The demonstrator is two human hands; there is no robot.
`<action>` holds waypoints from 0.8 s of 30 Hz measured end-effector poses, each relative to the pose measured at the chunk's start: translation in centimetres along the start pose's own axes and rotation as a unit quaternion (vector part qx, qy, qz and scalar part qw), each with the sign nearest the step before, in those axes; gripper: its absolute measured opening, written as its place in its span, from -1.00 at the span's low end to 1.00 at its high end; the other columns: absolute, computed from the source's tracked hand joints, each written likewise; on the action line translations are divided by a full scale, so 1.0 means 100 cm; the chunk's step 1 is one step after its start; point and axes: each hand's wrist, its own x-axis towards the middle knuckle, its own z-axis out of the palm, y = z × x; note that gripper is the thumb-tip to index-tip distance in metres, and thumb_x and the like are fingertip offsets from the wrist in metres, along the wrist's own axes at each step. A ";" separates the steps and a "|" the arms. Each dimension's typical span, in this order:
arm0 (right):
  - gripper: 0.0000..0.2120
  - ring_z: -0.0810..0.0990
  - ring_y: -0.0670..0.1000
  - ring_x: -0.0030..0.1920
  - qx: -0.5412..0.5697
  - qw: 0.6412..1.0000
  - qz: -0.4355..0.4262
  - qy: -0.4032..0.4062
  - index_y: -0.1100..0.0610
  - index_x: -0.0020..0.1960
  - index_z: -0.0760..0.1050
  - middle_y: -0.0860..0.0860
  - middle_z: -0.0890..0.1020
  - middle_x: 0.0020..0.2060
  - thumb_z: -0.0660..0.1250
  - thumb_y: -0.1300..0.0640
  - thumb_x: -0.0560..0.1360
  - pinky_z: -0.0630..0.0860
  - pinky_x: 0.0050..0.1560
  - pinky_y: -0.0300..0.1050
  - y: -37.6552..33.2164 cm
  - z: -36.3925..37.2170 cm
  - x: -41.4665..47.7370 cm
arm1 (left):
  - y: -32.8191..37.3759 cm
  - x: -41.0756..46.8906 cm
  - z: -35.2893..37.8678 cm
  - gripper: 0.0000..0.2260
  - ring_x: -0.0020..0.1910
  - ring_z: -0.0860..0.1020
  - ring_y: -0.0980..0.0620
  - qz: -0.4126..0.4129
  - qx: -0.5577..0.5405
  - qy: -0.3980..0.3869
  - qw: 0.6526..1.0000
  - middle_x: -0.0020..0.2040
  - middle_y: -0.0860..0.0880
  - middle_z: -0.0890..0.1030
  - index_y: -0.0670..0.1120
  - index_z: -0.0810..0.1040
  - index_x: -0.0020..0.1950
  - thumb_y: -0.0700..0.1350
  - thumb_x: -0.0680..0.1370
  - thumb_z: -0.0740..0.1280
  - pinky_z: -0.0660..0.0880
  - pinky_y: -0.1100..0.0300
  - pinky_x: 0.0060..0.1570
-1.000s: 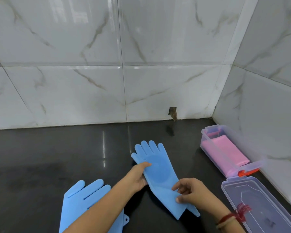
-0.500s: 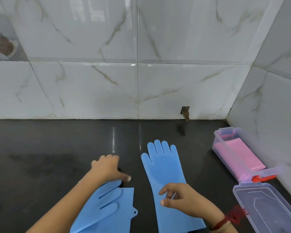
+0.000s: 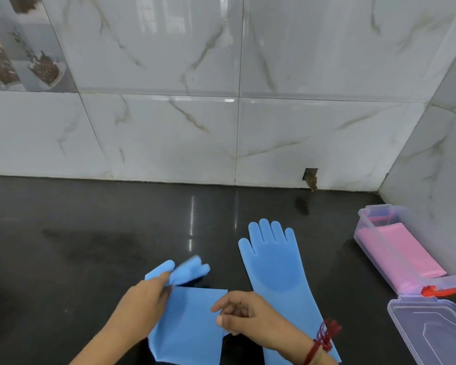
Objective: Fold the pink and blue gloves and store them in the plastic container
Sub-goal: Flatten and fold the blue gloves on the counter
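White marble-look tiles cover the two walls that meet in a corner at the right, and below them runs a glossy black worktop [image 3: 90,233]. One tile at the upper left carries a printed picture of spoons and grains. A small broken gap [image 3: 310,178] shows at the foot of the back wall.

Near the bottom centre, the left hand [image 3: 145,302] pinches the finger end of a blue silicone glove [image 3: 192,320], lifting its fingers off the worktop; those fingers look blurred. The glove's cuff part lies flat as a squarish panel between both hands. The right hand [image 3: 248,318] hovers over the right edge of that panel with fingers loosely curled and nothing gripped; whether its fingertips touch the glove cannot be told. A red thread bracelet [image 3: 323,338] circles the right wrist.

Just beside the right hand, a second blue glove [image 3: 277,272] lies flat and unfolded, palm up with its scrubbing bristle patch showing, fingers pointing to the back wall and the cuff running under the right forearm.

At the right, against the side wall, stands a clear plastic container [image 3: 363,219] with folded pink gloves [image 3: 400,251] lying inside. Its clear lid [image 3: 432,335] lies open on the worktop nearer the camera, joined at a red clasp [image 3: 441,291].
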 end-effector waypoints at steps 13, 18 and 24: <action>0.05 0.25 -0.28 0.42 0.017 0.954 -0.237 0.180 -0.30 0.47 -0.16 -0.39 0.18 0.42 0.53 -0.06 0.28 0.45 0.31 -0.07 -0.045 -0.002 -0.033 | 0.145 -0.029 -0.066 -0.52 0.35 0.47 0.05 0.110 -0.654 -0.223 0.714 0.35 0.05 0.52 0.12 0.44 0.39 0.28 0.54 0.14 0.49 0.02 0.26; -0.54 0.57 -0.08 0.20 0.141 0.899 -0.252 0.330 -0.04 0.31 0.40 -0.04 0.59 0.23 0.30 0.33 0.49 0.57 0.10 -0.19 -0.052 -0.050 -0.044 | 0.156 0.001 -0.064 -0.70 0.29 0.46 0.22 0.133 -0.598 -0.080 0.786 0.31 0.15 0.53 0.15 0.57 0.26 0.11 0.57 0.21 0.50 0.25 0.13; -0.59 0.61 0.23 0.14 0.450 0.871 -0.047 0.192 0.14 0.27 0.48 0.16 0.62 0.17 0.32 0.20 0.43 0.58 0.11 0.14 -0.021 -0.116 -0.036 | 0.155 0.043 -0.011 -0.53 0.15 0.57 -0.07 -0.156 -0.672 -0.241 0.683 0.21 -0.11 0.58 -0.09 0.55 0.23 0.17 0.45 0.39 0.56 -0.01 0.11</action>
